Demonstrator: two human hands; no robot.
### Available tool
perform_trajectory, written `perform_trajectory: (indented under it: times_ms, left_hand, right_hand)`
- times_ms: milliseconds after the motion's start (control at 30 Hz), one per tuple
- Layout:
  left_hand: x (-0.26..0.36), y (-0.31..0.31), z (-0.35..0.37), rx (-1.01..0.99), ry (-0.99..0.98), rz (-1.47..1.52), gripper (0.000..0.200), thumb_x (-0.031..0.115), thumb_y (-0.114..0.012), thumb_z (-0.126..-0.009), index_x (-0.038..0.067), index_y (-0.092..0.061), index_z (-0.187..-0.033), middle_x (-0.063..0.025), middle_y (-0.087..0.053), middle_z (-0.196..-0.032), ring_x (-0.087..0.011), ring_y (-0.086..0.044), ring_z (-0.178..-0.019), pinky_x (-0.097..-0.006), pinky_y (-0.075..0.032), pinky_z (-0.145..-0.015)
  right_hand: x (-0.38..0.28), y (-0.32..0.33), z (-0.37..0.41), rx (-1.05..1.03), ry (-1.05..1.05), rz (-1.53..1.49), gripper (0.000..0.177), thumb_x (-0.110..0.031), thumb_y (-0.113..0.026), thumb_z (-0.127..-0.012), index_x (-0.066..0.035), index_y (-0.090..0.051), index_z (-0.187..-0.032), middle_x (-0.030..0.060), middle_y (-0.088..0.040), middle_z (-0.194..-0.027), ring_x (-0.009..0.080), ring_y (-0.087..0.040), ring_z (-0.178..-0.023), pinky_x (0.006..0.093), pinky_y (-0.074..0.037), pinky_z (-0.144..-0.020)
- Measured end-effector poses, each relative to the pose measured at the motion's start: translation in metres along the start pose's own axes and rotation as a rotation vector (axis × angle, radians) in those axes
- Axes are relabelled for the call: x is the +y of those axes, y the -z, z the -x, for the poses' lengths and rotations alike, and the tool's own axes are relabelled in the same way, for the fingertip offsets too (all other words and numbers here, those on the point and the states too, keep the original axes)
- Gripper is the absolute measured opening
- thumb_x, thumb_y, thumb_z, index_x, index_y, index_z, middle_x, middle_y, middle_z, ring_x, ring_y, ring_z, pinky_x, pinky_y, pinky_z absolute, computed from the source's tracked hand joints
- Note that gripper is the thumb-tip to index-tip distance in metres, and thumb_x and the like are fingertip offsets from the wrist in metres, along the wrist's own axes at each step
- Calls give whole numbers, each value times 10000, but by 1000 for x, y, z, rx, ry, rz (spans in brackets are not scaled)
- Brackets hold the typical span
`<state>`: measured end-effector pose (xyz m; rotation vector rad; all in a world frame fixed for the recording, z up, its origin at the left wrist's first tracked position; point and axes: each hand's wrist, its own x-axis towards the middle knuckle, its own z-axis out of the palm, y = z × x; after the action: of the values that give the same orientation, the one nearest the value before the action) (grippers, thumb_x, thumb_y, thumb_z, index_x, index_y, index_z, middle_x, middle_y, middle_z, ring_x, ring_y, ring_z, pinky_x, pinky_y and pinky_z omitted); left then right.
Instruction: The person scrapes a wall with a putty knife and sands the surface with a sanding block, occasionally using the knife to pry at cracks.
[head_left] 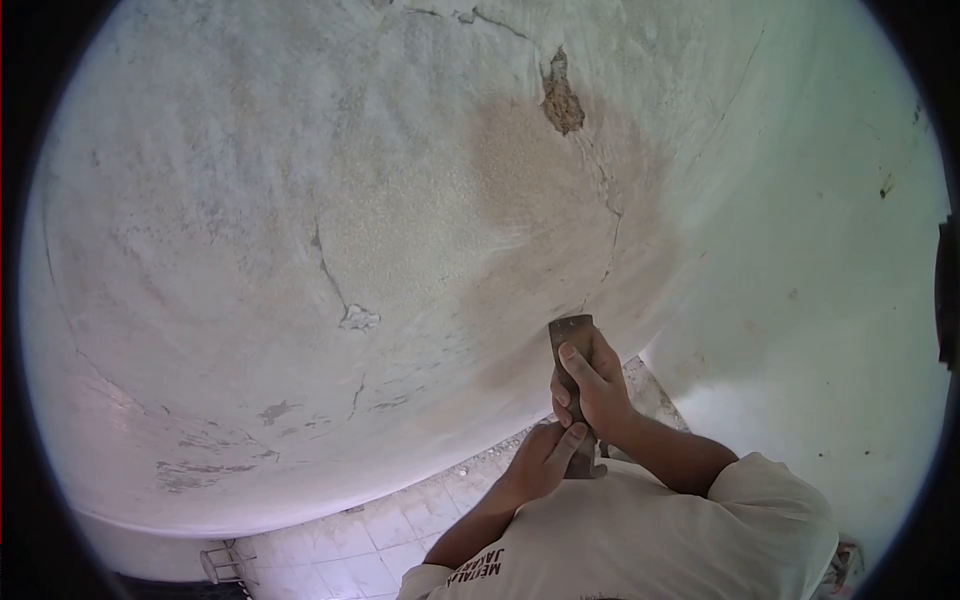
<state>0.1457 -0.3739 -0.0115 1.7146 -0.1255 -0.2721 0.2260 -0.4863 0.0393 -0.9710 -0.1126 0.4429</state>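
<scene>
Both my hands are wrapped round a dark, long tool in front of my chest. My right hand grips its upper part, with the thumb lying along the front. Lower down, my left hand holds the tool near its bottom end. The tool stands roughly upright in view, and its wide flat top end is at the wall surface, just below a long crack. Whether it presses into the wall I cannot tell. Above the crack is a hole with rough brown material showing, surrounded by a brownish damp-looking patch.
A pale plastered wall with cracks and a chipped spot fills most of the view. Another wall meets it at the right. Below lie a tiled floor with debris and a small metal stool.
</scene>
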Motion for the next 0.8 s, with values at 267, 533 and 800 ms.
perform_trajectory:
  times_ms: [267, 533, 800]
  left_hand:
    - [-7, -2, 1, 88, 32, -74, 454, 337, -423, -988, -57, -572, -818, -151, -571, -599, -239, -531, -514, -352, -425, -546]
    - [-12, 0, 1, 64, 39, -10, 442, 318, -433, -984, -50, -578, -786, -162, -566, -588, -251, -537, -508, -366, -418, -532]
    - [-9, 10, 5, 30, 132, -83, 459, 336, -459, -970, -55, -577, -762, -167, -572, -586, -276, -541, -502, -375, -417, -523]
  right_hand:
    - [17, 8, -7, -60, 62, -77, 164, -261, -456, -986, -122, -373, -1014, 42, -428, -571, 124, -417, -400, 259, -382, -324]
    - [17, 4, -2, -1, 35, -23, 172, -265, -455, -986, -118, -368, -1007, 56, -448, -574, 133, -405, -367, 267, -381, -331]
    - [17, 2, -4, -22, -32, -148, 179, -265, -459, -985, -114, -364, -991, 49, -441, -575, 133, -419, -383, 269, -390, -338]
